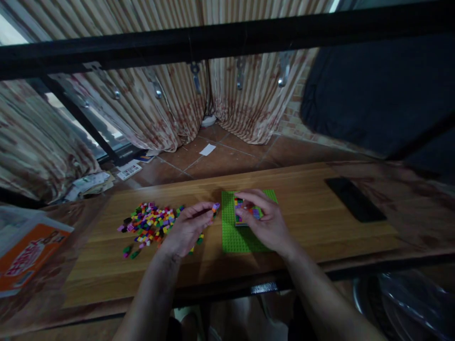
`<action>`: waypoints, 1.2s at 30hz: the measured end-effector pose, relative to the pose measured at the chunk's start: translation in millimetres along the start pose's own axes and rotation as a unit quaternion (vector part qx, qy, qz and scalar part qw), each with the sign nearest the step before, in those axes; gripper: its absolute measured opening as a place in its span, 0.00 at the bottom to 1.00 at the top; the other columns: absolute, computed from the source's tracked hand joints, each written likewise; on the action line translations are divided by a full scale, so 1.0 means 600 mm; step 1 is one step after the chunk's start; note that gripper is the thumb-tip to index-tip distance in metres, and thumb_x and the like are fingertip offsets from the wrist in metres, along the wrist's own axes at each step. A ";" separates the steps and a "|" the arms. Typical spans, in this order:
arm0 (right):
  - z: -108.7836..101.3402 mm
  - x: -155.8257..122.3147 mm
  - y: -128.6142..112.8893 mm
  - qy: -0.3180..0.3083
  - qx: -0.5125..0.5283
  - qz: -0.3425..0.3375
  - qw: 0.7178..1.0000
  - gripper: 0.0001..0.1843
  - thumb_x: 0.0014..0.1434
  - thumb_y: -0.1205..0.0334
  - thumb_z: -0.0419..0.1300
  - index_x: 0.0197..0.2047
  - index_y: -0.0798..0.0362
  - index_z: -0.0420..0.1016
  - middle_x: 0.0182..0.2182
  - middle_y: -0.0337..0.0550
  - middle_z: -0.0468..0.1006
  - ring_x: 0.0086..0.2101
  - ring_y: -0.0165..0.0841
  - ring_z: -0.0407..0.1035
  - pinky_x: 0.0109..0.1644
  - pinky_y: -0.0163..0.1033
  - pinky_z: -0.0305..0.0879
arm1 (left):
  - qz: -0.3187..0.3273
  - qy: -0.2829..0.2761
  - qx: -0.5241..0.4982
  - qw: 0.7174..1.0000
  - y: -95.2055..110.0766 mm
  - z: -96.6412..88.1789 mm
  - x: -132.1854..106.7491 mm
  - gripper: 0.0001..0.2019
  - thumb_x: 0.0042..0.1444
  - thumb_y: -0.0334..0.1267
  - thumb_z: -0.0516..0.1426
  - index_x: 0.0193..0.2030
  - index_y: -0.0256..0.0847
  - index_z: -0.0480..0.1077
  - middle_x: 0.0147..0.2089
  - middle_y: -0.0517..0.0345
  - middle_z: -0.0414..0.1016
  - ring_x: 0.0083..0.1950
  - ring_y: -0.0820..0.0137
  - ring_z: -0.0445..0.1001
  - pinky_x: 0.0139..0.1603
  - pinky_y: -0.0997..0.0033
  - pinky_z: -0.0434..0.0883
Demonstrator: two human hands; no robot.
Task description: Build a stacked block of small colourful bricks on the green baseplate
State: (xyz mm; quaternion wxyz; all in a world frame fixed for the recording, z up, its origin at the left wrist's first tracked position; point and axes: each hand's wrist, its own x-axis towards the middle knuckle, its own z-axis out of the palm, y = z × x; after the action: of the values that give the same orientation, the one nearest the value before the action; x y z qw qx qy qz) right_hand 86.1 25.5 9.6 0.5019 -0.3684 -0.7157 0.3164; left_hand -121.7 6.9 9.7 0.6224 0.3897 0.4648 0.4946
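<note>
My left hand [194, 225] pinches a few small toy bricks [215, 207], purple and orange, between thumb and forefinger. They are held up just left of the green studded baseplate [232, 241]. On that baseplate stands a low, multicoloured brick structure [242, 223], with a yellowish lower edge facing me. My right hand [265, 220] is curled over it, with thumb and forefinger bent around its top and right part. The fingers hide much of the structure, so I cannot tell whether a loose brick is between them. Beside my left hand spreads a pile of loose toy bricks [151, 222] in many colours.
The wooden board [302, 203] carries the baseplate and bricks. A black phone-like slab [354, 199] lies at its right end. A clear tub with an orange label [31, 255] stands at the far left. A dark metal bar [227, 40] with hanging hooks crosses above.
</note>
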 end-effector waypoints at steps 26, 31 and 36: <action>-0.004 -0.009 -0.008 -0.097 0.031 0.033 0.994 0.09 0.61 0.64 0.60 0.44 0.46 0.78 0.34 0.39 0.76 0.37 0.31 0.70 0.43 0.39 0.66 | -0.150 -0.102 -0.104 0.978 -0.023 0.074 -0.012 0.16 0.49 0.46 0.65 0.31 0.35 0.68 0.24 0.64 0.63 0.19 0.85 0.54 0.16 0.85 0.43; 0.002 -0.012 -0.008 -0.046 0.126 0.091 0.987 0.04 0.56 0.60 0.64 0.36 0.49 0.80 0.30 0.38 0.78 0.33 0.30 0.71 0.38 0.37 0.66 | -0.143 -0.118 -0.137 0.973 -0.025 0.079 -0.011 0.15 0.49 0.44 0.64 0.31 0.35 0.67 0.23 0.66 0.60 0.18 0.86 0.51 0.16 0.86 0.43; -0.001 -0.003 -0.005 0.071 0.253 0.161 0.951 0.08 0.49 0.56 0.69 0.32 0.49 0.80 0.24 0.35 0.77 0.24 0.27 0.70 0.30 0.35 0.68 | -0.152 -0.075 -0.207 0.963 -0.019 0.082 -0.007 0.14 0.46 0.41 0.65 0.29 0.35 0.65 0.22 0.68 0.58 0.18 0.87 0.48 0.16 0.87 0.45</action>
State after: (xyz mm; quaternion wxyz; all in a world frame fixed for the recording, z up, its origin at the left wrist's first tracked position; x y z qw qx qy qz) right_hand 86.4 22.1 11.4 0.5707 -0.3614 -0.5058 0.5365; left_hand -71.5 -0.9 12.7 0.7906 0.2128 0.3578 0.4490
